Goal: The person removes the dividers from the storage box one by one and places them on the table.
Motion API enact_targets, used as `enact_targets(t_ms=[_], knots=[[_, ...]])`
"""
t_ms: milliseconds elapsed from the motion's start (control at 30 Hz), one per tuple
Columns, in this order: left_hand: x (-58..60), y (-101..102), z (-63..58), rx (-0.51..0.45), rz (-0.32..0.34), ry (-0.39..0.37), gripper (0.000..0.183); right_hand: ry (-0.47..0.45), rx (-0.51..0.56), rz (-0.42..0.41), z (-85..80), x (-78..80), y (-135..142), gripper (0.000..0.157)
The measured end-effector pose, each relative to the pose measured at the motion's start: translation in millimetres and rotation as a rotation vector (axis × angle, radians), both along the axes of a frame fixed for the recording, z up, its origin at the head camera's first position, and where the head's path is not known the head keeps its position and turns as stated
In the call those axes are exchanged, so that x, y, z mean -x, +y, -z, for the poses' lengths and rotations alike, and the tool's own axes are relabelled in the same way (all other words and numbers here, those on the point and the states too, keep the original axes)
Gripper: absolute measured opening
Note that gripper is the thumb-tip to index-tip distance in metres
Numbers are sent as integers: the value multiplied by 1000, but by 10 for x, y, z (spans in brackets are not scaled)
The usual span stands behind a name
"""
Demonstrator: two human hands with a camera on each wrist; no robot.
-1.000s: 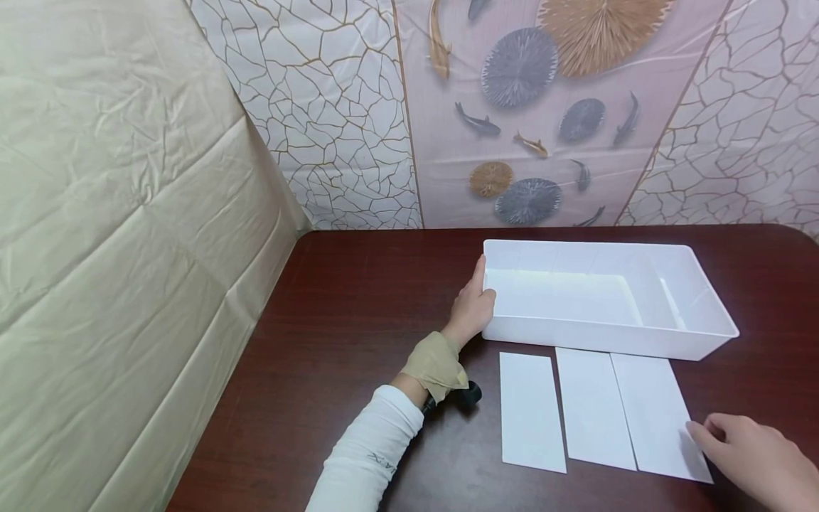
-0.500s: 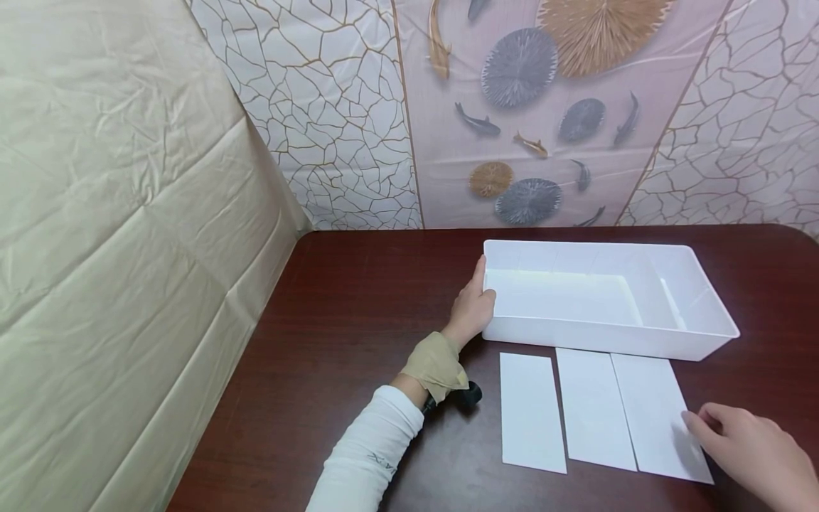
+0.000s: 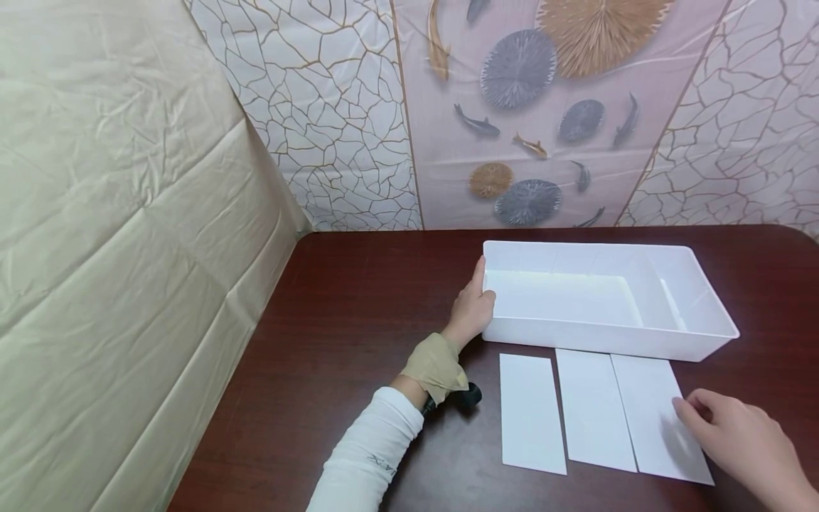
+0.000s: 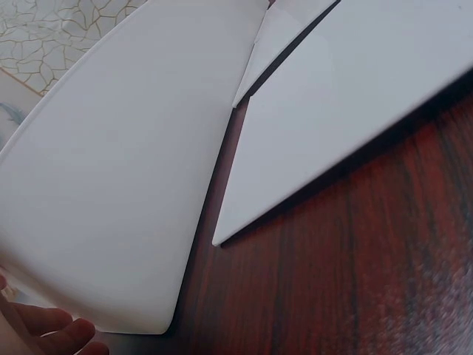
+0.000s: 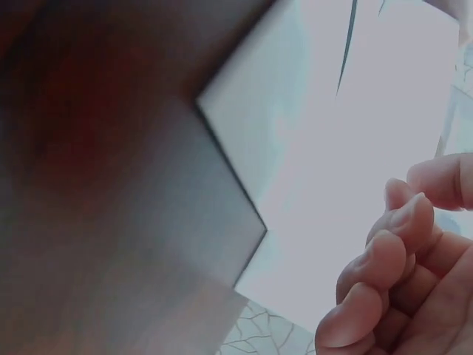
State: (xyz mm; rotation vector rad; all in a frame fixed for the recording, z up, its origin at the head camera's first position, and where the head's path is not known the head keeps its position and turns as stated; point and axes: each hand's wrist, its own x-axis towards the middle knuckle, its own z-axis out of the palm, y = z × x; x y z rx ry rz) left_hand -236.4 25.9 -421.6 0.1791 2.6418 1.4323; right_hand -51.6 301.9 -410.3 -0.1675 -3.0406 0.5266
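A long white open-topped plastic box (image 3: 576, 338) lies crosswise on the table, with one cross wall inside near its right end. My left hand (image 3: 472, 310) grips its left end, thumb over the rim; the left wrist view shows curled fingertips (image 4: 65, 336) under that end. In front of the box lie three flat white rectangular panels: a left one (image 3: 532, 412), a middle one (image 3: 595, 409) and a right one (image 3: 659, 419). Over the right panel's outer edge hovers my right hand (image 3: 742, 437), its fingers loosely curled with nothing visible between them.
The dark red-brown wooden table (image 3: 358, 299) reaches back to a patterned wall covering (image 3: 345, 114). A cream cloth (image 3: 128, 213) hangs along the left side. A small black device (image 3: 469, 395) is strapped at my left wrist.
My right hand has shifted slightly up and to the left over the right panel. The left hand, the box and the panels stay where they were.
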Motion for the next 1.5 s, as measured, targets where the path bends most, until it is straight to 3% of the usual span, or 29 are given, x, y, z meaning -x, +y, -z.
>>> enact_targets(t_ms=[167, 1033, 1500], knots=[[2, 0, 2, 7, -5, 3, 65, 60, 11, 2, -55, 58, -27, 25], [0, -6, 15, -10, -2, -1, 64, 237, 44, 4, -311, 428, -120, 24], [11, -3, 22, -3, -8, 0, 65, 273, 83, -1, -403, 568, -66, 24]])
